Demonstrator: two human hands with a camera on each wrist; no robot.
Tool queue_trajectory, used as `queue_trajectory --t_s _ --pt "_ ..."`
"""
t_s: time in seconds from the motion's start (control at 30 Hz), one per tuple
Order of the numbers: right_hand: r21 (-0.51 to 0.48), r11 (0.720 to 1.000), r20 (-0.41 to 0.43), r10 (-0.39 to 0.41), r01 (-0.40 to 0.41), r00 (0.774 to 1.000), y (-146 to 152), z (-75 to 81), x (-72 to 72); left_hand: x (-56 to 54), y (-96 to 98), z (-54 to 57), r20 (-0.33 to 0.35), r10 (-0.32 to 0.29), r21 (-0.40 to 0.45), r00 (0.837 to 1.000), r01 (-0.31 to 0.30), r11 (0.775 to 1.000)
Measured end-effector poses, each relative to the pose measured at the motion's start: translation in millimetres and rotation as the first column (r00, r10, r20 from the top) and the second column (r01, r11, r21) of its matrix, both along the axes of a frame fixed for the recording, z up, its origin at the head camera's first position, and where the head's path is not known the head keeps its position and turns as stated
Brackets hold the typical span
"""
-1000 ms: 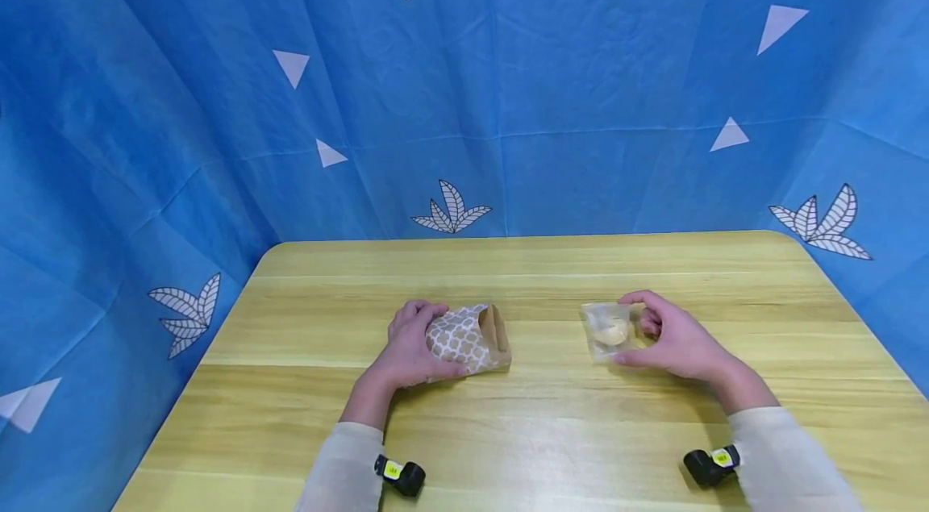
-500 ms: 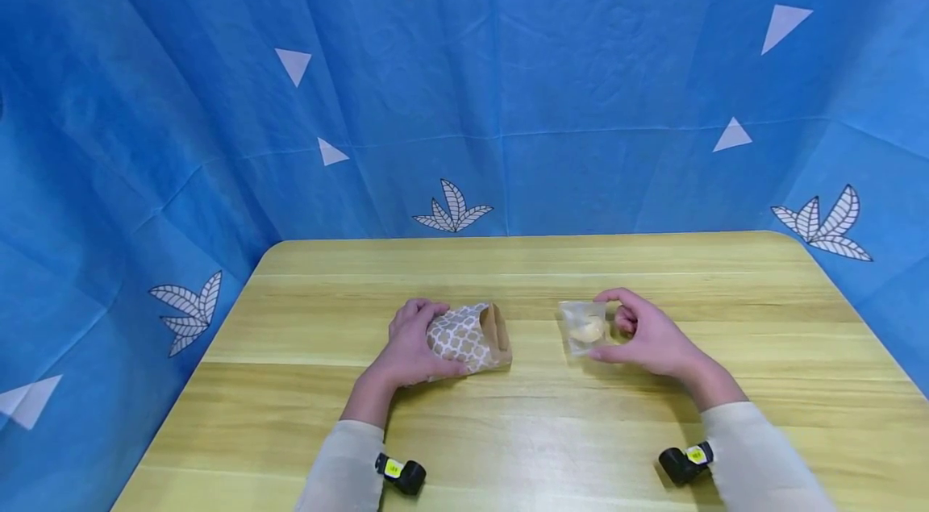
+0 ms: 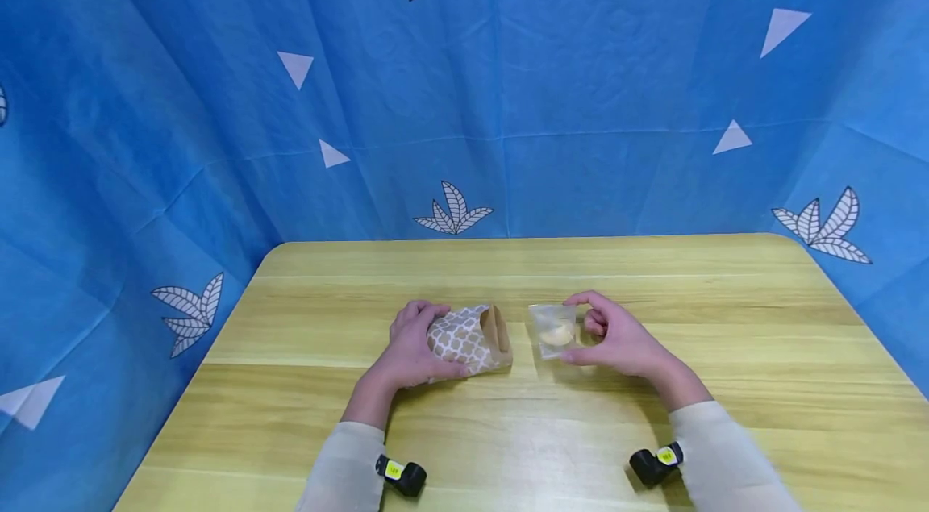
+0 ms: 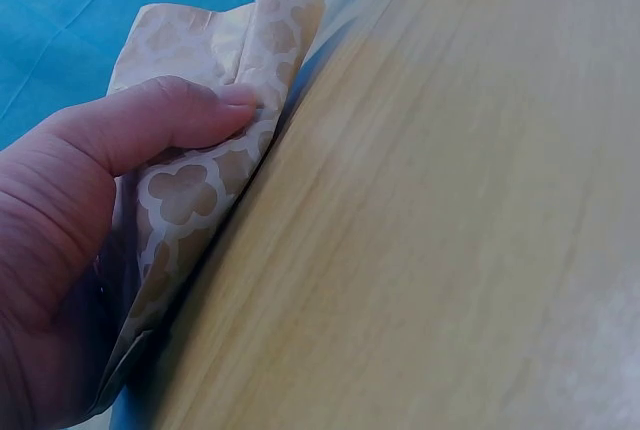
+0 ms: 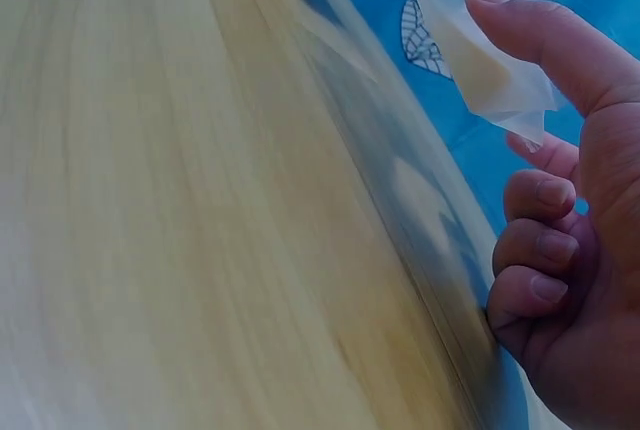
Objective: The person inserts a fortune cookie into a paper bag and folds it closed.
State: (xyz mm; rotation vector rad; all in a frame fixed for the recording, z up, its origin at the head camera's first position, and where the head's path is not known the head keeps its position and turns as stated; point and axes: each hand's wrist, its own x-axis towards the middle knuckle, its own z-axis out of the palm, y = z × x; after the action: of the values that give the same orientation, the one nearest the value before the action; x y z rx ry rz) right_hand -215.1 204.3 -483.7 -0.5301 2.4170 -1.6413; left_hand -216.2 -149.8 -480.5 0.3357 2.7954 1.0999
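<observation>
My left hand [image 3: 417, 351] grips a brown paper bag [image 3: 460, 337] with a white lattice print, which lies on its side with its mouth gaping to the right. In the left wrist view the thumb [image 4: 190, 115] presses along the bag's printed side. My right hand [image 3: 620, 339] pinches a small clear packet [image 3: 549, 318] by two edges, between thumb and index finger. A round, pale, cookie-like piece [image 3: 559, 334] shows inside the packet. The packet is a short way right of the bag's mouth. In the right wrist view the other fingers [image 5: 530, 250] are curled in, and the packet [image 5: 470, 55] has a serrated edge.
Both hands work over a light wooden table [image 3: 537, 439]. A blue curtain [image 3: 595, 93] with leaf and triangle prints hangs behind it and along its sides. Each wrist carries a small black camera [image 3: 411, 478].
My right hand has moved left with the packet, from well right of the bag to close by its mouth. The left hand and the bag have stayed in place.
</observation>
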Motion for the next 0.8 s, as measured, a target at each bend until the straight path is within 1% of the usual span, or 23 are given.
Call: queue_trajectory --t_s 0.23,0.57,0.8 --pt "-0.038 0.999 -0.004 0.027 -0.027 1.000 -15 0.8 0.9 -0.2 0.1 -0.9 0.003 -0.003 0.010 1.000 0.003 1.000" --pt "-0.064 0.996 -0.017 0.059 -0.060 0.998 -30 -1.6 -0.9 -0.4 -0.2 -0.2 0.002 0.001 -0.008 1.000 -0.001 1.000" --pt "-0.049 0.997 -0.018 0.066 -0.067 0.998 -40 -1.5 -2.9 0.0 0.1 0.3 0.005 0.002 -0.009 1.000 -0.002 1.000"
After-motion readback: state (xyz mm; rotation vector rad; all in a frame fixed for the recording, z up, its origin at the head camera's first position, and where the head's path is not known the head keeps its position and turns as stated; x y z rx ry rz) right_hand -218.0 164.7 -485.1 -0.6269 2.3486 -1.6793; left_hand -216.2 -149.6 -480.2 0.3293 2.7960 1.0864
